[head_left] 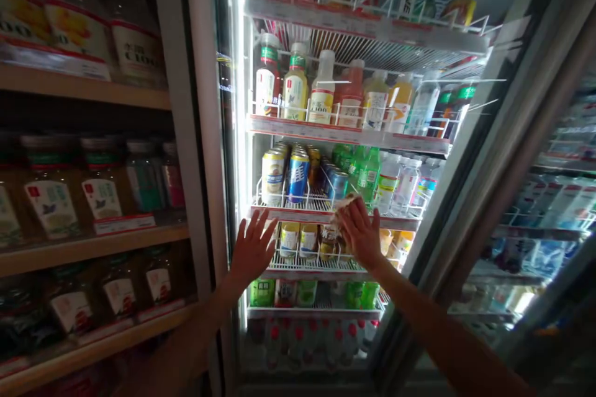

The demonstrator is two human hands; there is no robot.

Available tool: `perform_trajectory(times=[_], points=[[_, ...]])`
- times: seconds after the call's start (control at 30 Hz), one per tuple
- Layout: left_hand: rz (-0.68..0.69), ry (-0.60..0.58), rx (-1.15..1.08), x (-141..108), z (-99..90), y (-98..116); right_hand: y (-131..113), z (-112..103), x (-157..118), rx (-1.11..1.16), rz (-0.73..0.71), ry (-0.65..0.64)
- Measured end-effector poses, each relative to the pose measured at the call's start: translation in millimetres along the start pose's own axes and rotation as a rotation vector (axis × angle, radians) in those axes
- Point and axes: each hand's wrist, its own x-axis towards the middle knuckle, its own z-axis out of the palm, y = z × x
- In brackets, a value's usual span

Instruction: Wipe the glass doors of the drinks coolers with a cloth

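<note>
My right hand [361,234] is raised in front of the glass door [316,99] of a lit drinks cooler, pinching a crumpled pale cloth or paper wipe [345,208] between its fingers. The wipe sits level with the wire shelf [302,209] holding cans. My left hand [252,249] is empty, with fingers spread, near the cooler's left door frame [218,136]. I cannot tell whether either hand touches the glass. Canned drinks [285,177] and bottled drinks [367,173] stand behind it.
Wooden shelves [84,94] with labelled bottled drinks fill the left side. A second glass cooler door [535,198] with more bottles stands to the right. The cooler's wire shelves hold several rows of bottles, from top to bottom.
</note>
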Motion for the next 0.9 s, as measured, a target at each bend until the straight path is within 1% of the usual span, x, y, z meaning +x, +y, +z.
perform_trajectory(times=[0.03, 0.07, 0.1, 0.13, 0.23, 0.27, 0.3, 0.33, 0.37, 0.43, 0.5, 0.53, 0.57, 0.63, 0.67, 0.7, 0.73, 0.8, 0.87, 0.9], points=[[-0.016, -0.011, -0.006, -1.7, -0.7, 1.5, 0.0, -0.1, 10.0, -0.009, 0.055, 0.03], [-0.034, -0.025, -0.013, -3.6, -1.5, 3.2, -3.9, 1.2, 14.2, -0.009, 0.067, 0.044], [-0.051, -0.04, -0.021, -6.0, -2.4, 4.8, -11.2, 3.6, 12.2, -0.002, 0.029, 0.034], [-0.065, -0.058, -0.028, -8.8, -3.6, 6.3, -20.8, 6.7, 5.0, 0.016, -0.055, 0.01], [-0.077, -0.126, -0.022, -19.4, -8.8, 8.2, -48.7, 15.9, -25.0, 0.104, -0.367, -0.084], [-0.076, -0.147, -0.011, -23.2, -10.9, 7.8, -53.3, 17.4, -29.0, 0.13, -0.436, -0.105], [-0.071, -0.164, 0.0, -26.8, -13.0, 6.9, -54.7, 17.7, -27.1, 0.146, -0.469, -0.112], [-0.069, -0.18, 0.011, -30.1, -15.0, 5.6, -53.2, 16.9, -19.1, 0.149, -0.46, -0.105], [-0.07, -0.193, 0.021, -33.1, -16.7, 4.0, -49.9, 15.1, -6.4, 0.139, -0.418, -0.091], [-0.071, -0.213, 0.028, -37.8, -19.2, 0.8, -43.2, 11.0, 24.8, 0.101, -0.269, -0.029], [-0.086, -0.215, 0.022, -40.8, -20.7, -1.6, -43.8, 9.1, 47.4, 0.067, -0.138, 0.028], [-0.099, -0.205, 0.012, -41.4, -21.3, -1.9, -48.1, 9.8, 51.6, 0.066, -0.132, 0.035], [-0.109, -0.18, -0.005, -41.2, -22.2, -1.3, -54.7, 11.6, 51.1, 0.079, -0.174, 0.033], [-0.122, -0.118, -0.071, -37.7, -24.6, 3.3, -70.6, 17.4, 41.9, 0.125, -0.322, 0.001], [-0.117, -0.089, -0.126, -34.2, -26.0, 7.6, -77.6, 20.6, 37.2, 0.146, -0.38, -0.016], [-0.114, -0.068, -0.193, -29.4, -27.2, 13.2, -82.6, 23.5, 34.8, 0.16, -0.405, -0.022], [-0.12, -0.054, -0.27, -23.4, -28.0, 20.1, -85.1, 25.7, 35.6, 0.17, -0.392, -0.009], [-0.155, -0.022, -0.421, -8.5, -26.9, 36.2, -82.5, 26.8, 46.4, 0.181, -0.298, 0.049], [-0.216, 0.046, -0.523, 8.1, -21.6, 52.7, -73.2, 24.0, 61.8, 0.196, -0.23, 0.115], [-0.252, 0.087, -0.55, 16.3, -17.6, 60.4, -67.6, 21.5, 67.7, 0.203, -0.227, 0.125]])
